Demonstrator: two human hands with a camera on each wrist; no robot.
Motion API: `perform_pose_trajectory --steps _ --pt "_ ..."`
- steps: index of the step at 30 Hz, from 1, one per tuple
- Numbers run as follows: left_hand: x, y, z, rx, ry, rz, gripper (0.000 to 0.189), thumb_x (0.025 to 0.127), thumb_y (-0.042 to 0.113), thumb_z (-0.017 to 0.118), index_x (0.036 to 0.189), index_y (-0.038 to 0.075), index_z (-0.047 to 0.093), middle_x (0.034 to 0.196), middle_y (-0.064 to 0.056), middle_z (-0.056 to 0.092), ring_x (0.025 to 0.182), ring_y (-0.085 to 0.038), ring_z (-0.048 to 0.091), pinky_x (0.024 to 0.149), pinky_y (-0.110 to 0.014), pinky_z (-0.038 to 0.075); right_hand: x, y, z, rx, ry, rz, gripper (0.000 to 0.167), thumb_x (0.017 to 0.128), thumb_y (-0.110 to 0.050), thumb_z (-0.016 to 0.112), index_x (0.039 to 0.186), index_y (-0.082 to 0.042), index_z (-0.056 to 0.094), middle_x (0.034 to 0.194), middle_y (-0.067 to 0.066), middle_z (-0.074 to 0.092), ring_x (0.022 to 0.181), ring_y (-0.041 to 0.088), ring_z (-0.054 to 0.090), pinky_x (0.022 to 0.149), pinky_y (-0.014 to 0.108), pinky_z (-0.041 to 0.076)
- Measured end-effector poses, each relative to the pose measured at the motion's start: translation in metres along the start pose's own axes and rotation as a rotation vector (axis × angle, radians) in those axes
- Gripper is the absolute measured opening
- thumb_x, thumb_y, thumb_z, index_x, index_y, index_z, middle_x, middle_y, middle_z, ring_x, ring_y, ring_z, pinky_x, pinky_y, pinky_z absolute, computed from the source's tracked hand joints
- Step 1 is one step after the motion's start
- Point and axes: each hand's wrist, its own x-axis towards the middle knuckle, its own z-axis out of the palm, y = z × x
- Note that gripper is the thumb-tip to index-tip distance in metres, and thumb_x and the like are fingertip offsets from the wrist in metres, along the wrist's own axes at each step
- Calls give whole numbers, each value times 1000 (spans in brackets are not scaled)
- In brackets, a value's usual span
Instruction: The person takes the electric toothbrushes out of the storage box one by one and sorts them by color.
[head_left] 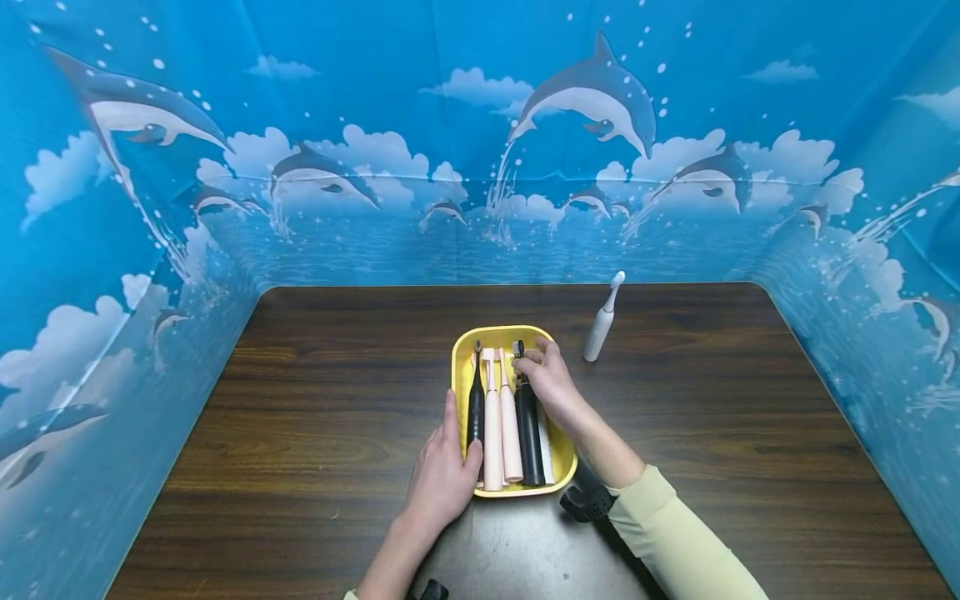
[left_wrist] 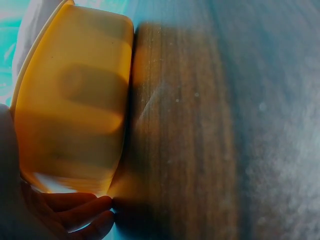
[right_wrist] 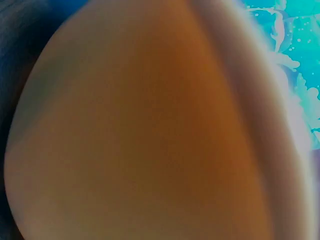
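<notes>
A yellow tray [head_left: 516, 493] holds several electric toothbrushes side by side. My left hand [head_left: 442, 473] holds its left wall, fingers along the outside and thumb over the rim beside a slim black toothbrush [head_left: 476, 408]. In the left wrist view, the fingertips [left_wrist: 100, 220] touch the tray's outer side. My right hand [head_left: 553, 387] reaches over the right rim and pinches a thick black toothbrush [head_left: 530, 437] near its head. Two pink toothbrushes [head_left: 492, 433] lie between the black ones. A white handle [head_left: 547, 454] shows partly at the right. The tray wall fills the blurred right wrist view.
A white electric toothbrush [head_left: 600, 329] lies on the dark wood table [head_left: 337, 400], behind and right of the tray. A blue dolphin-print curtain [head_left: 450, 125] encloses the back and sides. A grey metallic surface [head_left: 525, 550] shows in front of the tray.
</notes>
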Motion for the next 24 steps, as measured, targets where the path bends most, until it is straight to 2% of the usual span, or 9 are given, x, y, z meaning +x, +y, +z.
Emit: perform_pose_trajectory --steps 2,5,7,9,13,17,24 --pt "0 0 0 -1 3 4 79 97 18 59 160 -6 19 140 -33 55 122 -44 58 99 -57 47 -2 -1 0 45 -11 0 75 99 -9 54 159 3 11 152 30 38 130 40 51 106 49 44" --pt "0 0 1 -5 4 2 79 97 18 60 161 -5 19 140 -32 54 123 -45 58 99 -57 47 -5 -2 -1 88 -36 5 70 99 -6 55 157 4 17 141 28 48 106 30 65 87 37 54" --pt "0 -1 1 -6 1 -4 80 97 19 60 161 -5 18 141 -32 54 123 -45 58 100 -57 46 -8 -2 -3 100 -76 6 65 99 -5 55 154 5 22 133 27 53 93 24 67 76 31 55" --pt "0 -1 0 -7 -2 -10 80 97 19 60 161 -4 19 141 -32 54 124 -44 57 100 -57 46 -11 -2 -5 116 -137 3 60 99 -3 53 152 6 25 125 25 57 86 21 67 71 31 56" --pt "0 -1 0 -13 -7 -17 80 97 20 59 161 -4 18 141 -31 54 125 -44 57 101 -57 46 -18 -1 -11 101 -250 -6 55 100 0 49 150 7 29 116 20 58 86 23 66 73 38 60" --pt "0 -2 1 -8 3 -3 79 97 18 59 161 -4 19 140 -31 55 123 -44 58 99 -57 46 -24 -1 -16 44 -315 -26 52 101 0 48 150 8 31 115 20 59 90 26 66 76 43 60" --pt "1 -2 1 2 1 -2 79 97 19 59 161 -4 19 139 -31 56 122 -44 59 98 -57 47 -37 2 -24 -136 -392 -76 50 99 -2 55 145 9 40 120 25 61 96 27 69 75 38 58"
